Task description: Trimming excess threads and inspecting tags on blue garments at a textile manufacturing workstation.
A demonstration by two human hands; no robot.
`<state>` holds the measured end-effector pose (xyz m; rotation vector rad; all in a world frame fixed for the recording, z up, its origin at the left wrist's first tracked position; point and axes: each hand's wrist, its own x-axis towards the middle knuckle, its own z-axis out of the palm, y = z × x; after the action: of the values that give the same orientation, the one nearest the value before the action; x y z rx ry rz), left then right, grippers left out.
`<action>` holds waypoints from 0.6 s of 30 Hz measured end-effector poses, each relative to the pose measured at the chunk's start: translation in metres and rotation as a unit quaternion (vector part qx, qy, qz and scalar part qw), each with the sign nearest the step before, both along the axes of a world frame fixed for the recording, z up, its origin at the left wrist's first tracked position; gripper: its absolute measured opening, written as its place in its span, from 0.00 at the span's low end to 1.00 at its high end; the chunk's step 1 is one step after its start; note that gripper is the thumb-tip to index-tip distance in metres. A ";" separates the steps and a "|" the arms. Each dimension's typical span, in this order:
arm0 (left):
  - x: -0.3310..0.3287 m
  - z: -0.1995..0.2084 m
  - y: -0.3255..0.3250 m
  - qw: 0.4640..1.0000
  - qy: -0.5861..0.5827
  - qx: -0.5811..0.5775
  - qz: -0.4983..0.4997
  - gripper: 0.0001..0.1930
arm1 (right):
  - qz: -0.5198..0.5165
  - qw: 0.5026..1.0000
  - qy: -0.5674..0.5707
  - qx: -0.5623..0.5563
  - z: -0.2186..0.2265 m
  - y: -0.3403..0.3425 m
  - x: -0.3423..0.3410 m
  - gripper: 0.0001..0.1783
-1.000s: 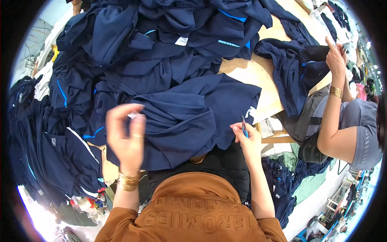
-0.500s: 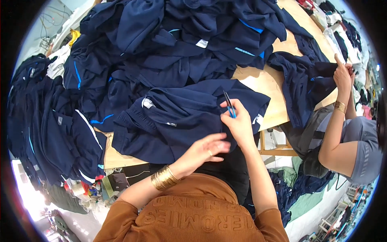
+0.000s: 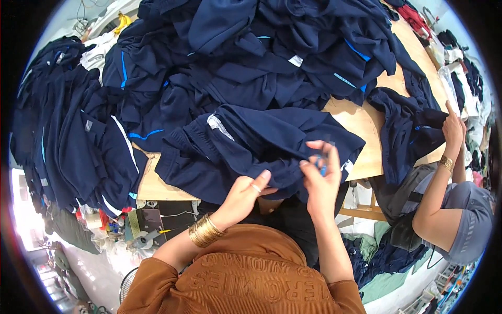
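Observation:
A navy garment with a gathered elastic waist, looking like trousers (image 3: 282,125), lies across the near edge of the table. A white patch (image 3: 219,127) shows inside its opening. My left hand (image 3: 243,198) is closed on the garment's near edge, thumb on top and fingers under the cloth. To its right, my right hand (image 3: 323,191) has small blue thread snips (image 3: 323,169) in its curled fingers; the blades are blurred. The right thumb and fingertips are close against the cloth; whether they touch it I cannot tell.
A big heap of navy garments (image 3: 235,57) covers the far side of the wooden table (image 3: 361,120). More navy clothes (image 3: 68,125) hang over the left edge. At right, another person's hand (image 3: 454,128) lifts a navy garment (image 3: 397,125). Cloth (image 3: 387,267) lies on the floor below.
My left hand has gone from hovering open to holding the garment's near edge. My right hand has lowered slightly with the snips, and the cloth between the hands is raised and bunched.

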<state>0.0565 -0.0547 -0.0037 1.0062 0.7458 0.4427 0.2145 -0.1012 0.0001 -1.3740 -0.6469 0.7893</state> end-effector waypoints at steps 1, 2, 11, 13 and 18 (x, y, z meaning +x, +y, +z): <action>-0.003 0.001 0.002 0.996 -0.040 -0.074 0.040 0.20 | -0.022 0.997 0.067 -0.001 0.009 0.000 -0.001 0.16; -0.005 0.001 0.003 0.996 -0.039 -0.072 0.046 0.20 | -0.044 0.990 0.134 -0.004 0.019 -0.002 -0.002 0.15; -0.007 0.021 0.003 0.917 -0.277 -0.242 0.157 0.21 | -0.028 0.974 0.221 0.044 0.014 -0.017 -0.023 0.09; -0.013 0.016 0.003 0.943 -0.240 -0.182 0.140 0.22 | -0.043 0.973 0.222 0.052 0.017 -0.018 -0.024 0.09; -0.026 0.016 0.006 0.985 -0.141 0.005 0.098 0.23 | -0.059 0.972 0.214 0.071 0.018 -0.021 -0.025 0.08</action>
<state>0.0305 -0.0483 0.0119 0.8594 0.5886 0.7439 0.1897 -0.1222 0.0177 -1.0549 -0.2741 0.8896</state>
